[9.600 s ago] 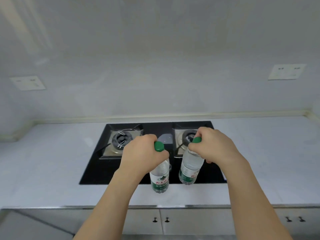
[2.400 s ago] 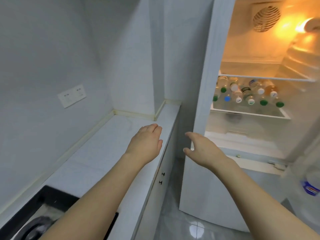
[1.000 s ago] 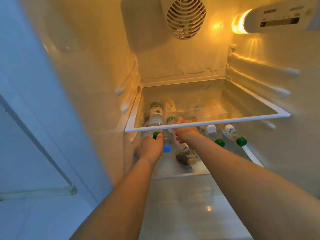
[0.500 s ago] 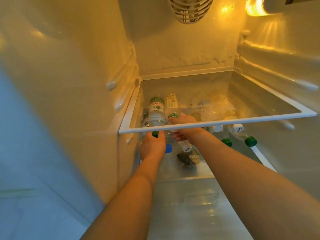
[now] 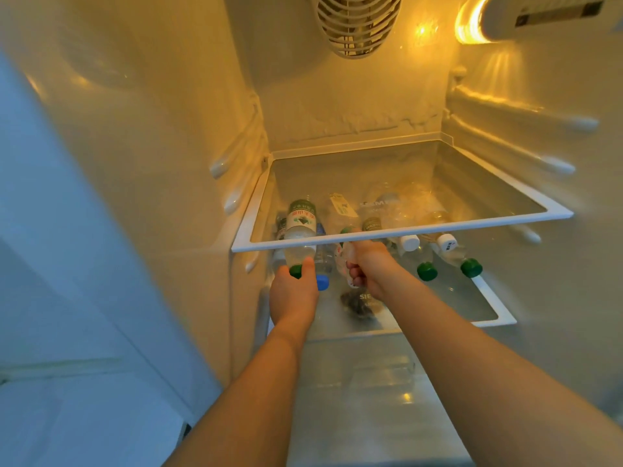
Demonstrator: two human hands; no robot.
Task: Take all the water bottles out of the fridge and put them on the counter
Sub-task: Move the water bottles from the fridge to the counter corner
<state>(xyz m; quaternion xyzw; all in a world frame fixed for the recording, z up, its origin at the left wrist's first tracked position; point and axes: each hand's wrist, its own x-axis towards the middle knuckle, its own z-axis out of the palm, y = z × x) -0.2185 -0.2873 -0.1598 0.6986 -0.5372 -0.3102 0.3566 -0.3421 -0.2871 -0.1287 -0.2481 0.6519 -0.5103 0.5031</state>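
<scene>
Several water bottles lie on their sides on the lower glass shelf (image 5: 488,298) of the open fridge, caps toward me. My left hand (image 5: 294,294) grips the neck of a green-capped bottle (image 5: 300,230) at the shelf's left. My right hand (image 5: 369,264) is curled around another clear bottle (image 5: 342,261) beside it. A blue-capped bottle (image 5: 323,281) lies between my hands. Two more green-capped bottles (image 5: 427,271) (image 5: 471,267) and white-capped ones (image 5: 409,242) lie to the right.
An empty upper glass shelf (image 5: 401,232) with a white rim juts out just above my hands. The fridge's left wall (image 5: 168,163) stands close to my left arm. A fan grille (image 5: 357,25) and lamp (image 5: 472,25) are at the top.
Both hands have drawn slightly back toward me with their bottles; the green-capped bottle's neck now pokes out below the upper shelf's rim. The view has moved a little closer.
</scene>
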